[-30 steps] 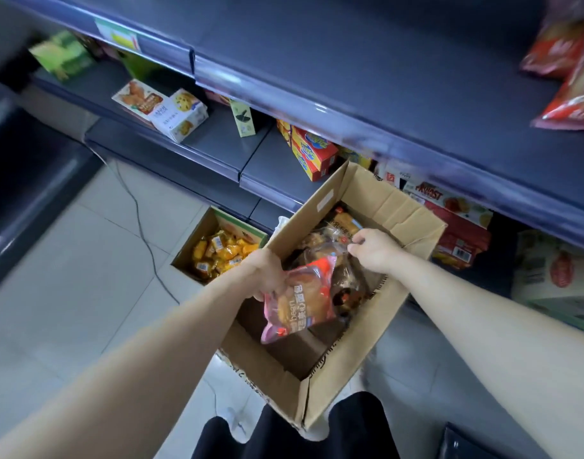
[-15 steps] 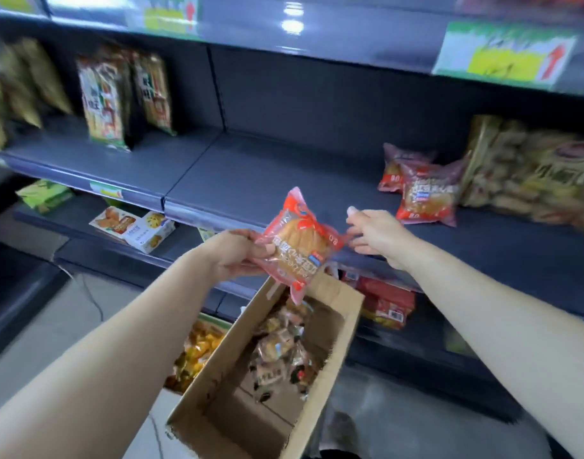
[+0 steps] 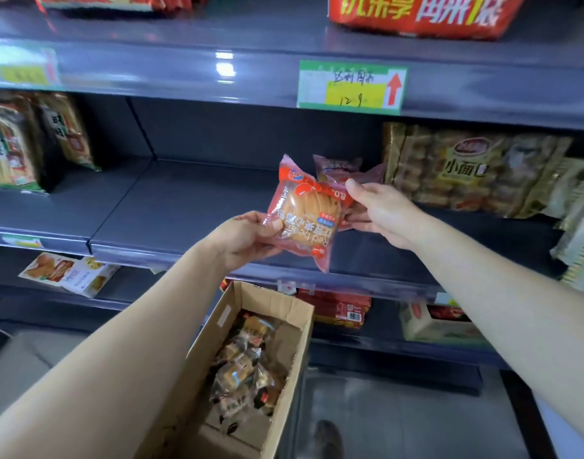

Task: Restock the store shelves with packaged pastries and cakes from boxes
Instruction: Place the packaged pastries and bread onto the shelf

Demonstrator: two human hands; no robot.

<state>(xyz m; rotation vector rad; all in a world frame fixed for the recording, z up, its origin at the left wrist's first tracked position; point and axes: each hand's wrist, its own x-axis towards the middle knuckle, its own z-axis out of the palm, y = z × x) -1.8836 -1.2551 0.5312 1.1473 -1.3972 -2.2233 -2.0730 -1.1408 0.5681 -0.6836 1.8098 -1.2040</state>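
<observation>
- Tall printed biscuit packs (image 3: 15, 144) are standing upright at the left end of the dark grey metal shelf (image 3: 184, 207).
- Flat white and orange cartons (image 3: 68, 271) are lying on the shelf level below.
- The left hand (image 3: 247, 240) is gripping the lower left corner of a red plastic packet of sliced pastry (image 3: 303, 213), thumb on its front.
- The packet is hanging tilted in the air just in front of the shelf edge, above an open brown cardboard box (image 3: 284, 303) that is holding more wrapped pastries (image 3: 247, 369).
- The right hand (image 3: 380, 210) is pinching the packet's right edge between thumb and fingers.
- More red packets (image 3: 340, 167) are lying on the shelf just behind it, beside a large clear bag of small breads (image 3: 466, 167).
- A green-edged price tag (image 3: 350, 87) is hanging on the shelf edge above.
</observation>
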